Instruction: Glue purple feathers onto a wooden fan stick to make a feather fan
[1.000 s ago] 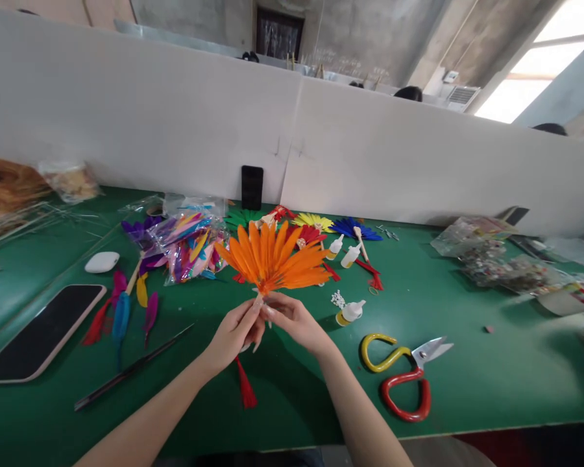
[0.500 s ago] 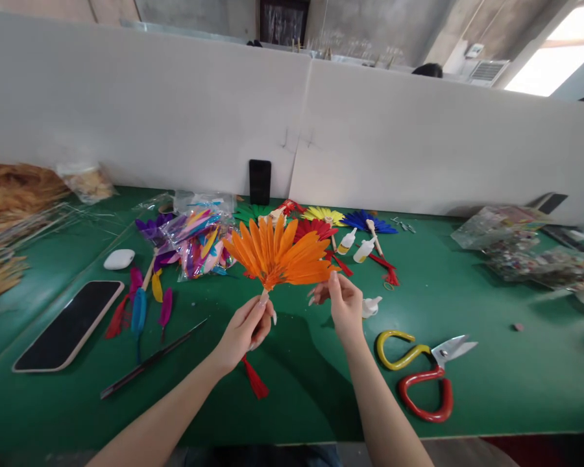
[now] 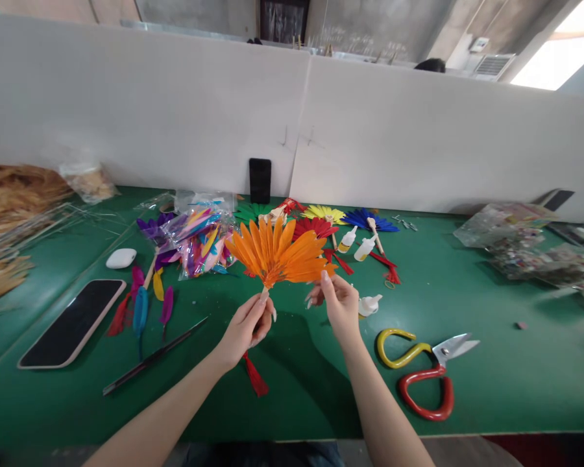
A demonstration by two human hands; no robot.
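Observation:
My left hand (image 3: 250, 325) is closed around the pale wooden handle (image 3: 265, 294) of an orange feather fan (image 3: 277, 253), holding it upright above the table. A red tassel (image 3: 256, 376) hangs below that hand. On the fan's right side, my right hand (image 3: 339, 299) has its thumb at the tips of the lowest orange feathers, with the other fingers curled behind and below. The feathers partly hide the exact grip. Just beyond the right hand lies a small white bottle (image 3: 370, 305). Scissors with one yellow and one red handle (image 3: 425, 373) rest to its right.
Behind the fan lie a red fan (image 3: 314, 228), a yellow fan (image 3: 324, 213), a blue fan (image 3: 370, 219) and glue bottles (image 3: 365, 248). Leftward are bagged feathers (image 3: 199, 243), tweezers (image 3: 156, 357) and a phone (image 3: 73, 324). A white partition (image 3: 175, 110) borders the green table (image 3: 516, 383).
My right hand has shifted slightly left, and the lower right feathers have moved in a little with it. My left hand keeps its hold on the handle.

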